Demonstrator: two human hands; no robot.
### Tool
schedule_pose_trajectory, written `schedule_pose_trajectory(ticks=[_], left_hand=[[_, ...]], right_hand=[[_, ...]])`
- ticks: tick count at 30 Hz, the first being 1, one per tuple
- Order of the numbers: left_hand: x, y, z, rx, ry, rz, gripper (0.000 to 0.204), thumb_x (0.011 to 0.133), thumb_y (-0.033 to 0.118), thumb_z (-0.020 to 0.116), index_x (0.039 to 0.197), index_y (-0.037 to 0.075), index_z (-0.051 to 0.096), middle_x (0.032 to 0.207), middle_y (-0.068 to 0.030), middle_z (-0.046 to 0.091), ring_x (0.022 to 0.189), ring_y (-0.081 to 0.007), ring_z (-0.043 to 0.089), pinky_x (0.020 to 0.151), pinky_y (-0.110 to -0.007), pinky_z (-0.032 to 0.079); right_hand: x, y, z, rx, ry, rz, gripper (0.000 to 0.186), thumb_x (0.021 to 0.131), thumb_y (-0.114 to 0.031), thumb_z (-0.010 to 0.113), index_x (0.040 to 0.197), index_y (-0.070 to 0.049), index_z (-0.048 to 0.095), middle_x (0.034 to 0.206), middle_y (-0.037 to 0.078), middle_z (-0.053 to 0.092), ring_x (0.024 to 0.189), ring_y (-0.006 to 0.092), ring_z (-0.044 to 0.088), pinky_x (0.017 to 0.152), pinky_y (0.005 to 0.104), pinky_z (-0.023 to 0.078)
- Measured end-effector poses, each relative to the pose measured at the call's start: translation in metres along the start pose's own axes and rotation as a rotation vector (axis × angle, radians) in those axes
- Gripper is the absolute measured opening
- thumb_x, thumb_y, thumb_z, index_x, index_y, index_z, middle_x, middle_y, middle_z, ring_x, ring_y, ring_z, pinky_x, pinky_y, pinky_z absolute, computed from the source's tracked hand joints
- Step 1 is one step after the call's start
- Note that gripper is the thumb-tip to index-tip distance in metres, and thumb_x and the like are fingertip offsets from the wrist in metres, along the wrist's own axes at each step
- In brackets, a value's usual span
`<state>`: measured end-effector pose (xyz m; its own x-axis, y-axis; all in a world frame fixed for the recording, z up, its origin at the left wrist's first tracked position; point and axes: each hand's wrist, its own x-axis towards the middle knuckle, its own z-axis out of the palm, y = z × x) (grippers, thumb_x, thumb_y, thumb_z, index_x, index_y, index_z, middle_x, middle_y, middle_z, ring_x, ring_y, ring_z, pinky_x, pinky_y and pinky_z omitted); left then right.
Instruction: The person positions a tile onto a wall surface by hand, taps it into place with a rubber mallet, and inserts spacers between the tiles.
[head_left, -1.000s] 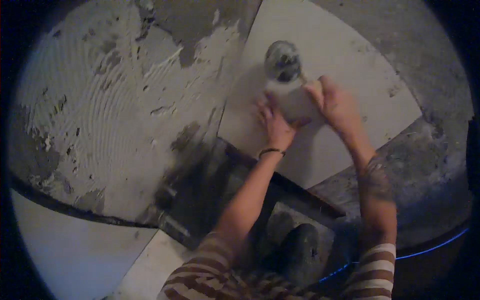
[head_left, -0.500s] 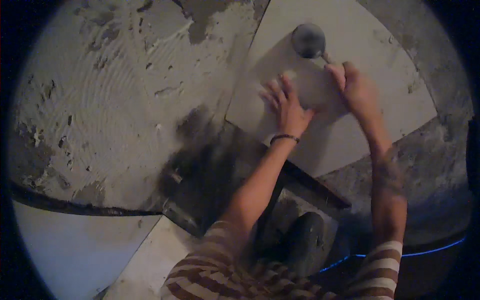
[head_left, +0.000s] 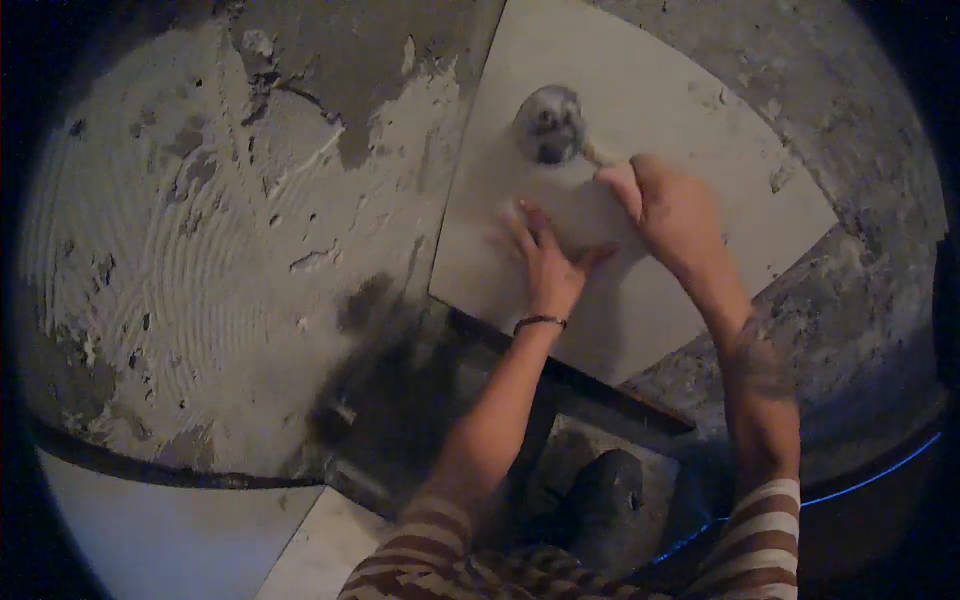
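Floor surface, viewed from above in dim light. A large pale square tile lies on the floor at the far right of the scene, turned at an angle so that one corner points toward the person. Its face appears smooth and clean.

Left hand: released, fingers spread, palm flat on the tile near its middle. A dark band sits on that wrist.

Right hand: clenched in a grip around a thin handle, of which only a short part shows. The handle leads to a rounded grey mallet head, blurred, which lies over the far part of the tile, just beyond both hands. Whether the head touches the tile cannot be told.

To the left of the tile, a broad bed of grey adhesive covers the floor, combed into curved ridges, with bare dark patches at its far edge and near the tile's left corner. A second pale tile lies at the near left, separated from the adhesive by a dark joint. Rough bare concrete borders the tile on the right. A dark shoe stands near, between the striped sleeves.
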<state>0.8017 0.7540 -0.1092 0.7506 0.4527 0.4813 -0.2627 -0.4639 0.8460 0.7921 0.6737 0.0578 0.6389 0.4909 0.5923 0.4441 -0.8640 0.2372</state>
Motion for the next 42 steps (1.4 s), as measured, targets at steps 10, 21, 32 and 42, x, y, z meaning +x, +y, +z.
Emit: schedule_pose_trajectory(ticks=[10, 21, 32, 42], left_hand=[[0.007, -0.001, 0.017, 0.149, 0.129, 0.129, 0.115, 0.059, 0.056, 0.071, 0.138, -0.001, 0.01, 0.139, -0.0305, 0.011, 0.128, -0.0505, 0.005, 0.102, -0.06, 0.005], [0.0, -0.031, 0.034, 0.316, 0.09, 0.122, 0.114, 0.063, 0.06, 0.064, 0.137, -0.005, 0.008, 0.143, -0.0266, 0.002, 0.129, -0.0509, -0.004, 0.102, -0.06, 0.003], [0.007, -0.016, 0.033, 0.251, 0.089, 0.032, 0.124, 0.06, 0.065, 0.066, 0.136, -0.008, 0.001, 0.141, -0.0318, -0.001, 0.13, -0.0471, -0.007, 0.103, -0.058, 0.001], [0.03, 0.013, 0.012, 0.494, 0.029, 0.327, 0.121, 0.058, 0.05, 0.072, 0.136, -0.006, -0.001, 0.142, -0.0289, 0.007, 0.131, -0.0447, -0.004, 0.103, -0.058, 0.002]], right_hand=[[-0.004, 0.014, -0.005, -0.063, 0.041, -0.071, 0.047, 0.084, -0.051, 0.048, 0.076, -0.004, 0.053, 0.061, 0.019, 0.056, 0.06, 0.0385, 0.056, 0.053, 0.0453, 0.043], [-0.086, 0.064, -0.008, 0.195, 0.031, 0.147, 0.036, 0.082, -0.042, 0.053, 0.081, -0.006, 0.056, 0.067, 0.019, 0.058, 0.064, 0.0375, 0.057, 0.057, 0.046, 0.045], [-0.082, 0.086, 0.003, 0.125, -0.144, 0.237, 0.046, 0.084, -0.05, 0.045, 0.082, -0.008, 0.064, 0.088, 0.016, 0.063, 0.078, 0.0346, 0.06, 0.065, 0.0436, 0.047], [-0.051, 0.05, -0.011, 0.271, -0.043, 0.022, 0.037, 0.086, -0.04, 0.045, 0.083, -0.005, 0.055, 0.08, 0.021, 0.06, 0.074, 0.0389, 0.057, 0.064, 0.0464, 0.045]])
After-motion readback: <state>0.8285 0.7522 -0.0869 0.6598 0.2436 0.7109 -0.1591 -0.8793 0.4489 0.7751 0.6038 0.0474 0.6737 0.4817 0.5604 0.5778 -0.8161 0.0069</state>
